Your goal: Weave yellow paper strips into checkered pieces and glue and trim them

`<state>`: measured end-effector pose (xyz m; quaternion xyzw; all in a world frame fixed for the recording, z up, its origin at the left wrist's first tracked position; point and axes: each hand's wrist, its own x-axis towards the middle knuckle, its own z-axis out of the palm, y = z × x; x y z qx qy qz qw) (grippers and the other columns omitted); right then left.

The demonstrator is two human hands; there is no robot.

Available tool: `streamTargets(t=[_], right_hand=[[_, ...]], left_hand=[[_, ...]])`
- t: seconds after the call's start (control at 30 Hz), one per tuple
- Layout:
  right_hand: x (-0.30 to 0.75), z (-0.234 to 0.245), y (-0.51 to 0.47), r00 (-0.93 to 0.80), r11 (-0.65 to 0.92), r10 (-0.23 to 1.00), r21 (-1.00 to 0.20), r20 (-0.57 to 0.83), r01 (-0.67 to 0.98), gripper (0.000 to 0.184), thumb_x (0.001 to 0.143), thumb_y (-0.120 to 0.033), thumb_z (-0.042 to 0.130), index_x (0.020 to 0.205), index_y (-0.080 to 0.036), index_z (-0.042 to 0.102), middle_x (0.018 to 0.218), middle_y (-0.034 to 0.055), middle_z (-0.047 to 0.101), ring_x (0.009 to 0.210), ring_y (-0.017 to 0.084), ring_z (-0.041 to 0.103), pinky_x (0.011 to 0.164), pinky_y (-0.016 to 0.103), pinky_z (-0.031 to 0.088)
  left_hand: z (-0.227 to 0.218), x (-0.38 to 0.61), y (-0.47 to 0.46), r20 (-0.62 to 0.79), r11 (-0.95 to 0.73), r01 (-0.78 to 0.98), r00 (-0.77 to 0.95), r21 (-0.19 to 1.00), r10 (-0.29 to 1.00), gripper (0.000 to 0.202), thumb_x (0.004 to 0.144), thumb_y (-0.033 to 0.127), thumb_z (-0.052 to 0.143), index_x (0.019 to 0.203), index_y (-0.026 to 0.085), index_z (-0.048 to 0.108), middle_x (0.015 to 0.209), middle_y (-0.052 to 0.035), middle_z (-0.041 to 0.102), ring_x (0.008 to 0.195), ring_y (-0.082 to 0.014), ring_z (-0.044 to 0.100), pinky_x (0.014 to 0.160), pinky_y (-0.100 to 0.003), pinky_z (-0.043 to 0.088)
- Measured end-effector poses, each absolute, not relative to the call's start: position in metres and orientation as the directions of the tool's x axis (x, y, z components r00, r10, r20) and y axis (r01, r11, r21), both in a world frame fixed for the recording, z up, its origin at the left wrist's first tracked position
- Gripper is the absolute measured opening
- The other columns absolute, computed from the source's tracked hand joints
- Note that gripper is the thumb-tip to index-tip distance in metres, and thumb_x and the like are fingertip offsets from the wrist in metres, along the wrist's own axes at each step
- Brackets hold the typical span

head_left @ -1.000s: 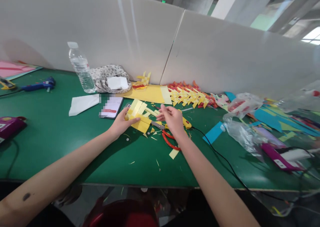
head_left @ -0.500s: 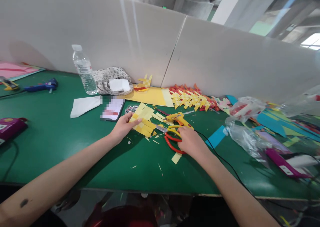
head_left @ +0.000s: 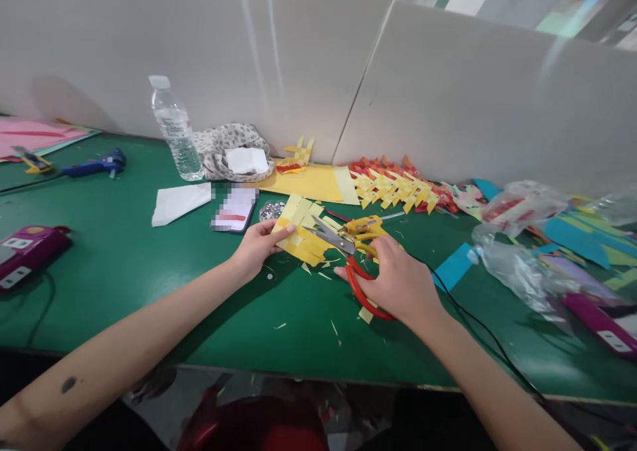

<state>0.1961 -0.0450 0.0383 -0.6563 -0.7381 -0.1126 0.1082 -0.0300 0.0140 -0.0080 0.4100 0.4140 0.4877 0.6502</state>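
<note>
Pinched in my left hand (head_left: pixel 256 249) is a yellow woven paper piece (head_left: pixel 303 244) with loose strips pointing to the right. My right hand (head_left: pixel 395 278) grips scissors (head_left: pixel 363 285) with one red and one yellow handle. Their blades (head_left: pixel 331 235) are spread and lie over the paper's strips; I cannot tell whether they touch. A yellow glue gun (head_left: pixel 365 225) rests just behind the scissors. Small pale paper scraps (head_left: pixel 323 275) litter the table around both hands.
Behind lie yellow card sheets (head_left: pixel 318 181) and folded paper fish (head_left: pixel 393 189). A phone (head_left: pixel 235 210), a water bottle (head_left: pixel 176 136) and a patterned cloth (head_left: pixel 233 142) are on the left. Plastic bags (head_left: pixel 517 272), a blue paper strip (head_left: pixel 454 267) and a black cable (head_left: pixel 472 331) lie right.
The scissor blades have opened wider and now lie across the strips, their tips turned farther up and left. The view has shifted, so things on the table appear farther right and slightly higher.
</note>
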Motion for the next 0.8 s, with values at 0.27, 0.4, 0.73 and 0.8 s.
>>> streamTargets(t=[0.27,0.4,0.73,0.8], right_hand=[[0.189,0.029,-0.045,-0.132,0.13,0.96,0.023,0.248,0.991,0.044,0.071,-0.062,0.045,0.081,-0.019,0.045,0.084,0.0061,0.057,0.064,0.02,0.057,0.046,0.025,0.026],[0.186,0.026,-0.045,-0.164,0.162,0.947,0.029,0.275,0.986,0.044,0.071,-0.062,0.045,0.079,-0.019,0.044,0.082,0.0063,0.056,0.066,0.021,0.057,0.046,0.026,0.026],[0.185,0.019,-0.044,-0.217,0.227,0.911,0.016,0.35,0.974,0.048,0.071,-0.064,0.046,0.084,-0.018,0.046,0.084,0.008,0.055,0.073,0.023,0.057,0.047,0.028,0.031],[0.184,0.019,-0.044,-0.219,0.229,0.91,0.014,0.353,0.973,0.049,0.071,-0.064,0.046,0.084,-0.018,0.045,0.084,0.008,0.055,0.074,0.024,0.057,0.047,0.028,0.032]], left_hand=[[-0.008,-0.028,0.011,-0.092,0.167,-0.257,0.279,0.952,0.956,0.026,0.064,0.03,0.074,0.083,0.014,0.068,0.082,-0.0051,0.07,0.07,-0.0126,0.063,0.066,-0.024,0.049],[-0.009,-0.025,0.008,-0.097,0.188,-0.265,0.322,0.946,0.942,0.025,0.064,0.028,0.073,0.085,0.015,0.068,0.083,-0.0043,0.071,0.071,-0.0128,0.064,0.068,-0.025,0.05],[-0.012,-0.023,0.004,-0.097,0.195,-0.26,0.346,0.946,0.933,0.02,0.065,0.023,0.072,0.083,0.015,0.068,0.084,-0.0042,0.071,0.073,-0.0127,0.065,0.07,-0.025,0.051],[-0.011,-0.022,0.004,-0.094,0.192,-0.257,0.35,0.947,0.932,0.02,0.065,0.023,0.072,0.083,0.015,0.068,0.084,-0.0044,0.071,0.073,-0.0131,0.065,0.069,-0.026,0.051]])
